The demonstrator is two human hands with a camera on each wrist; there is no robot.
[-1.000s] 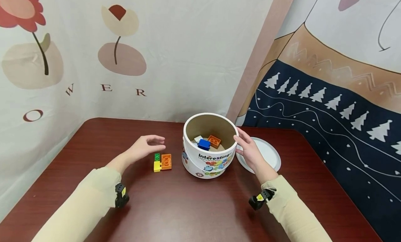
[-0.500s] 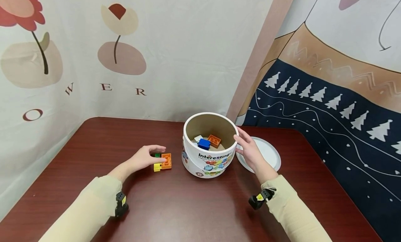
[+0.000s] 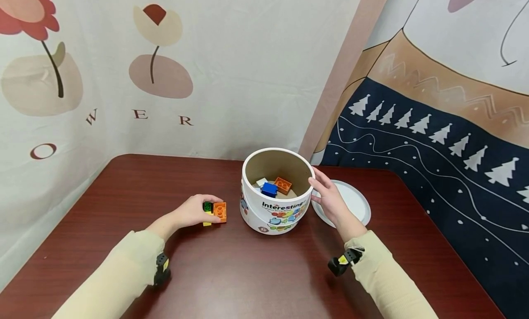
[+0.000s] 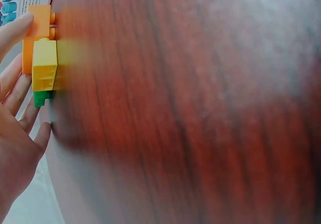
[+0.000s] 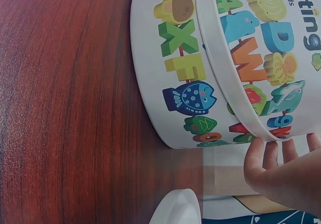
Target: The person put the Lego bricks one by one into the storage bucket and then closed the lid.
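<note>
On the table my left hand [image 3: 194, 211] grips an orange toy building brick [image 3: 220, 212] between thumb and fingers. A yellow brick [image 4: 45, 66] and a green brick [image 3: 207, 207] sit against it, partly hidden by the hand. My right hand [image 3: 330, 199] holds the right side of a white bucket [image 3: 264, 218] near its rim. In the right wrist view several fingers press the bucket's outer wall beside its handle [image 5: 220, 58]. Inside the bucket lie a blue brick [image 3: 269, 190], another orange brick [image 3: 283, 186] and a white piece [image 3: 261, 182].
A round white lid [image 3: 355, 204] lies on the dark red table [image 3: 248, 273], right of the bucket. Printed curtains [image 3: 231, 71] hang behind the table's back edge. Each wrist carries a small black camera [image 3: 346, 261].
My left hand has come down and to the right, from above the bricks onto the orange one. The right hand and the bucket stay in place.
</note>
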